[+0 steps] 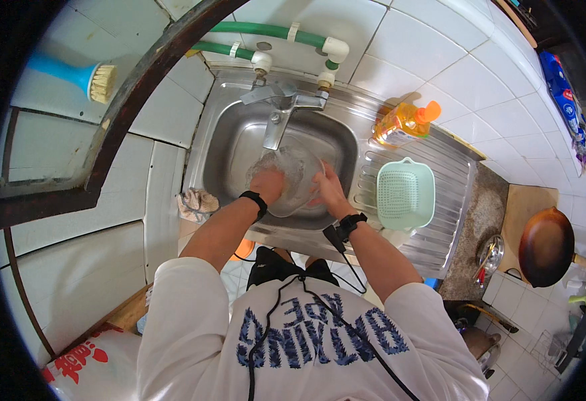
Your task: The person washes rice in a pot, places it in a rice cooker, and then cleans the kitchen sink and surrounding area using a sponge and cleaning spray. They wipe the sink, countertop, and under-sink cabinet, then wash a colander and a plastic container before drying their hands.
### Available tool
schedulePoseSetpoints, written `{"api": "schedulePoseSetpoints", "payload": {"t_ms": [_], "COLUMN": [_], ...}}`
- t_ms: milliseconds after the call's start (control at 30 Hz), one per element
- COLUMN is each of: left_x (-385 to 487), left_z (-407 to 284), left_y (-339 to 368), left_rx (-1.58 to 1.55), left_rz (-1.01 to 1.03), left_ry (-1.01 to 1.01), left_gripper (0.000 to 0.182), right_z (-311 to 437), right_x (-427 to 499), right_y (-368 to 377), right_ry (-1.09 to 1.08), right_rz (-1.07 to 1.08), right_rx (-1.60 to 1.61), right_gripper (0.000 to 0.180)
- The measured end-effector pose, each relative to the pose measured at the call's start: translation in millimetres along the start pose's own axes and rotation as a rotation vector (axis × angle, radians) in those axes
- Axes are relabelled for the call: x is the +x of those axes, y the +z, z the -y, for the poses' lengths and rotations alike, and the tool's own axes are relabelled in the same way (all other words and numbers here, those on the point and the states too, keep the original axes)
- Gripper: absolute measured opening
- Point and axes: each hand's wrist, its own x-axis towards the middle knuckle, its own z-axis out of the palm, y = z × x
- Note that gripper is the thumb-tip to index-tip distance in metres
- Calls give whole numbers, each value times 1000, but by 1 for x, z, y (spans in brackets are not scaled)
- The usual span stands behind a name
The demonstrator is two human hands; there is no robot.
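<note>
A clear, see-through bowl (300, 188) is in the stainless steel sink (227, 130), under the metal faucet (276, 131), with water splashing in it. My right hand (326, 189) grips the bowl's right rim, fingers at its side. Inside or against the bowl lies my left hand (268, 183), partly covered by running water; its fingers are hidden, so its hold cannot be told. To the right, on the ribbed drainboard, stand a pale green perforated basket (406, 193) and a bottle of orange liquid soap (398, 125).
A crumpled cloth (197, 204) lies at the sink's left front corner. Green pipes (268, 30) run along the wall behind. Past the drainboard are a cutting board (528, 200) and a wok (546, 246). A dark frame (137, 95) and a blue brush (72, 75) are at the left.
</note>
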Motion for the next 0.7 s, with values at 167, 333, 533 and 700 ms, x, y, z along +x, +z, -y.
{"api": "schedulePoseSetpoints", "payload": {"t_ms": [167,333,533,700], "left_x": [20,32,16,7], "left_z": [-2,-23,-11,-7], "left_y": [9,0,-6,-7], "left_rx": [-305,-859,-406,-343], "left_rz": [-153,-421,-243,-125], "left_ry": [-125,-51,24,11], "left_gripper": [32,40,43,46], "right_z": [8,9,11,12], "right_x": [-3,-5,-2,-2], "right_y": [0,5,4,10], "right_ry": [-6,-29,-43,-65], "right_rz": [9,4,-26,-84], "right_rx": [25,54,99,114], "right_gripper": [72,69,69,73]}}
